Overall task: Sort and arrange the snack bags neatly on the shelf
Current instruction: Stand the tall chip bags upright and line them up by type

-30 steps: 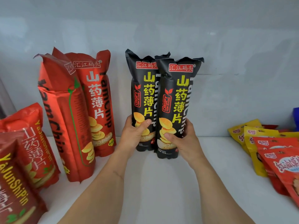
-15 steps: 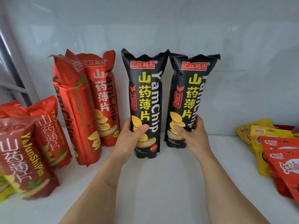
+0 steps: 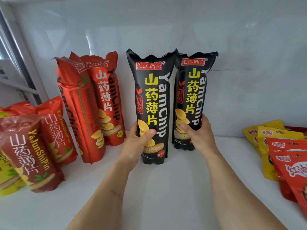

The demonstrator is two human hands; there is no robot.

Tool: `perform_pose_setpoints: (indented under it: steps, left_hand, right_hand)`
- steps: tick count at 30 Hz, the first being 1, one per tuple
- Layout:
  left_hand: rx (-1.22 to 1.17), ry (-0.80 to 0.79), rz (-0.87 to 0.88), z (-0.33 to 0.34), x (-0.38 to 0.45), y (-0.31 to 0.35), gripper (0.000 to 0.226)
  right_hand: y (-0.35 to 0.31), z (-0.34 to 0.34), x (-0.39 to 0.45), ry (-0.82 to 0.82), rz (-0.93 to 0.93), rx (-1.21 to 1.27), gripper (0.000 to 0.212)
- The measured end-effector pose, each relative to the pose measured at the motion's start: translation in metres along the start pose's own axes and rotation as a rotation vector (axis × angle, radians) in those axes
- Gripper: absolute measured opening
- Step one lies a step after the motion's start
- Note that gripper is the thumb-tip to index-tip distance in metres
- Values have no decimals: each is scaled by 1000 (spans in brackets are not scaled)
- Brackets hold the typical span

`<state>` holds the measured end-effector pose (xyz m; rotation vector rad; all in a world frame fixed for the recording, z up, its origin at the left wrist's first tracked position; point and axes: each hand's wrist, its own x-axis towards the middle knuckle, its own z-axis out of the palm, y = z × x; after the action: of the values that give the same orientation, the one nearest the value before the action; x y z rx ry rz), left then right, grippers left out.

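Two black bags stand upright mid-shelf, tops touching, bases a little apart. The left hand grips the left black bag low down, thumb across its front; the right hand grips the right black bag the same way, set slightly nearer the back wall.

At 9 o'clock of them two tall red bags stand close, the front one turned sideways and overlapping the rear one. Further toward 8 o'clock, dark-red bags lean with a yellow pack beneath. At 3 o'clock, well apart, flat yellow pouches and red pouches lie overlapped.

A second ago the black bags were pressed side by side, overlapping; now they are separated at the base and the left one sits nearer the front.
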<state>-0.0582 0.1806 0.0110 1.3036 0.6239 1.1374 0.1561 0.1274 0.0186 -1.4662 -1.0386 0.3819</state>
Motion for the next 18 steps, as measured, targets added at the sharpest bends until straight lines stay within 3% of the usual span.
perform_pose_setpoints:
  steps: [6,10,12,13,16,18]
  left_hand:
    - [56,-67,30,18,-7,-4,55]
    - [68,-79,31,32,-11,-9,91]
    - [74,-91,29,40,-14,-11,99]
    - [78,-99,25,44,-15,-12,99]
    - [92,-118,10,54,-17,-15,89]
    - [106,-125,-2,59,-17,-17,80]
  right_hand:
    - [-5,-14,-20,-104,48,141,101]
    - [-8,-24,-33,-143,21,168,143]
    - [-11,-29,-37,-170,0,185,152]
    - [-13,-31,-39,-194,-11,193,147]
    - [-18,-34,-44,-250,-38,202,102]
    - [-19,-35,-45,-286,-40,209,93]
